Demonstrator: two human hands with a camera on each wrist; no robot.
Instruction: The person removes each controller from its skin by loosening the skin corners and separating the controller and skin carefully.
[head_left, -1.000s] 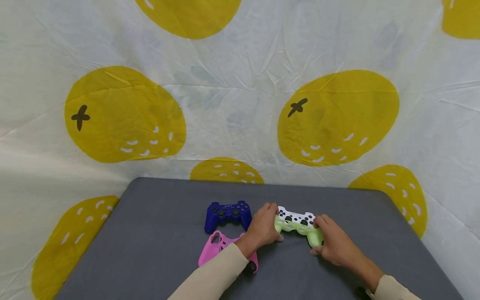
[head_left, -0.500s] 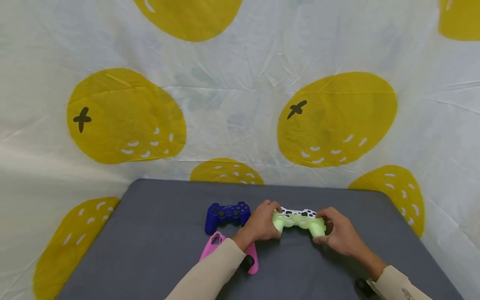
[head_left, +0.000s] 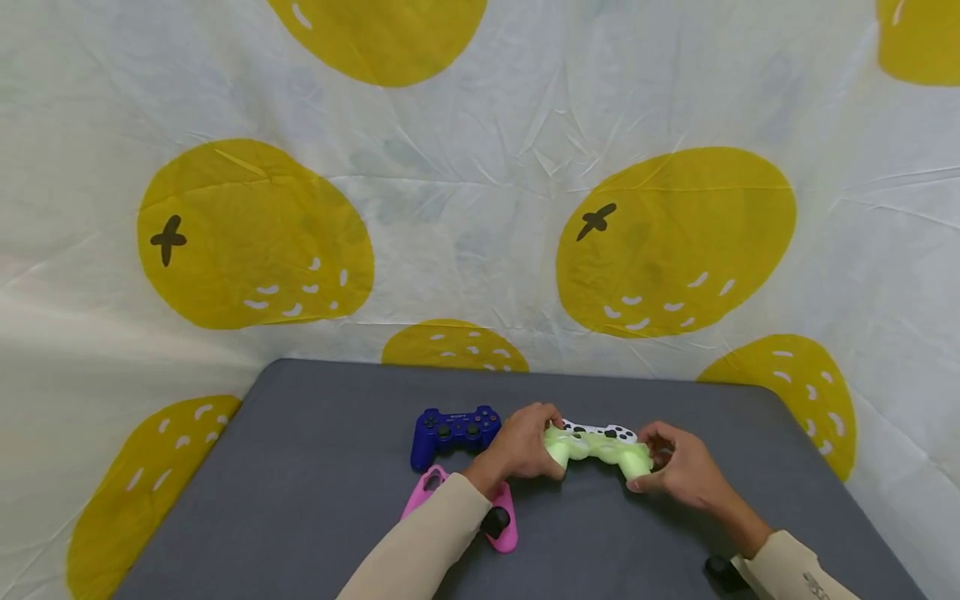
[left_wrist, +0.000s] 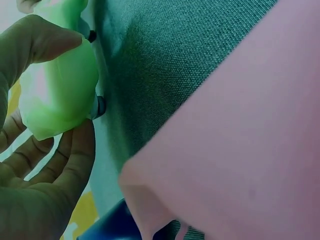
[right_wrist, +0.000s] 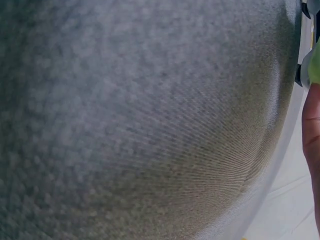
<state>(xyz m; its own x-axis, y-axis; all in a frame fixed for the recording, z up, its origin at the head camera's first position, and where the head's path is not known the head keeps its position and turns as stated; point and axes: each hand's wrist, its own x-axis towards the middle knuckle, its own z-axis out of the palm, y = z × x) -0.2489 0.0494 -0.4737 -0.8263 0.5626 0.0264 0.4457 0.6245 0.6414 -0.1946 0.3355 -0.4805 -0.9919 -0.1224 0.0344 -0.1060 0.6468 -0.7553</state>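
Both hands hold a white game controller with black spots [head_left: 609, 431], whose near side and grips are wrapped in a pale green silicone cover [head_left: 596, 448]. My left hand [head_left: 522, 443] grips its left end, thumb at the near side and fingertips at the far edge. In the left wrist view, the thumb presses on the green cover [left_wrist: 62, 92] from one side, with fingers along the other. At the right end, my right hand [head_left: 684, 468] pinches the green cover between thumb and fingers. The right wrist view catches only a finger [right_wrist: 312, 130] against the green edge.
A blue game controller [head_left: 426, 442] lies on the grey table [head_left: 315, 475], left of the left hand. Nearer, a pink silicone cover [head_left: 507, 502] lies partly hidden under the left forearm. A black wrist camera [head_left: 495, 522] overlaps it. A fruit-print curtain [head_left: 465, 242] hangs behind the table.
The covered controller has tipped, so less of its white face and more of the green cover shows. The right hand has shifted its hold at the right end. Blue controller and pink cover stay put.
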